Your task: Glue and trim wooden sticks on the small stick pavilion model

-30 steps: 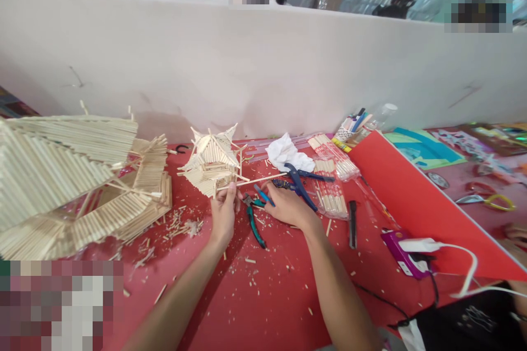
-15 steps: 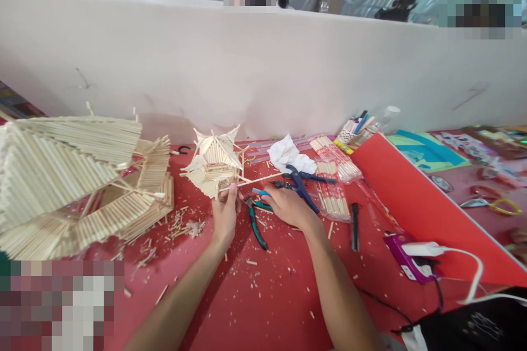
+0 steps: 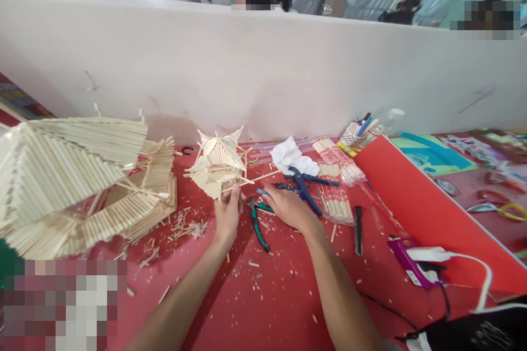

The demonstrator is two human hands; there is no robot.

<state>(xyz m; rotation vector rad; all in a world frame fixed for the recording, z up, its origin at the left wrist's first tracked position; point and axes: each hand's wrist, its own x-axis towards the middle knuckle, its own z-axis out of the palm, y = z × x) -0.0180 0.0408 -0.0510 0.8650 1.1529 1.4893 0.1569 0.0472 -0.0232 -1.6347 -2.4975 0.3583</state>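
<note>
My left hand [image 3: 227, 219] is closed on the lower front edge of a small pavilion model [image 3: 222, 156] made of thin wooden sticks, thumb uppermost. My right hand [image 3: 284, 205] lies to its right with fingers curled around a slim blue piece [image 3: 261, 192]; most of that piece is hidden, so its kind is unclear. Between the hands are green-handled cutting pliers [image 3: 258, 230], one handle running toward my right fingers. A long thin stick [image 3: 265, 176] slants out from beside the model. Just beyond my right hand lies a dark blue-handled tool [image 3: 307, 193].
A larger stick-built model [image 3: 69, 170] fills the left. Bagged wooden sticks [image 3: 335, 192], crumpled white tissue [image 3: 293, 156] and a black cutter [image 3: 358, 230] lie to the right. Beyond are a red board [image 3: 411, 203], a purple power strip [image 3: 414, 263] and a pen holder [image 3: 349, 137]. Stick scraps litter the table.
The whole view has shifted slightly. The small model has turned or tilted a little in my left hand; my right hand keeps nearly the same place.
</note>
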